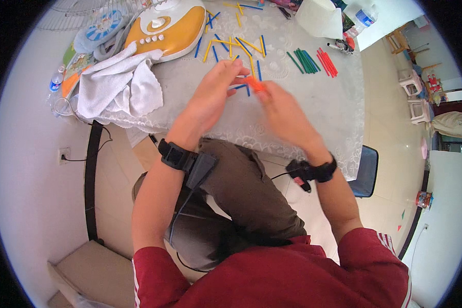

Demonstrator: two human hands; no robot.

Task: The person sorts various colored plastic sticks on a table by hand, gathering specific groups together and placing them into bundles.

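My right hand (280, 105) is closed on a small bright orange object (255, 83), too blurred to name. My left hand (218, 90) is close beside it, its fingers bent and apart, with their tips near the orange object; whether they touch it I cannot tell. Just beyond both hands, thin yellow sticks (244, 46) and blue sticks (258, 70) lie scattered and crossing on the lace tablecloth (313, 110). A loose group of green sticks (307, 61) is to the right, and a row of red sticks (327, 62) lies alongside.
A white cloth (120, 84) hangs over the table's left edge, by a yellow-and-white appliance (167, 31) and a wire fan guard (77, 13). A paper roll (319, 18) and a plastic bottle (364, 19) stand at the far right. Below the right edge is a blue stool (367, 172).
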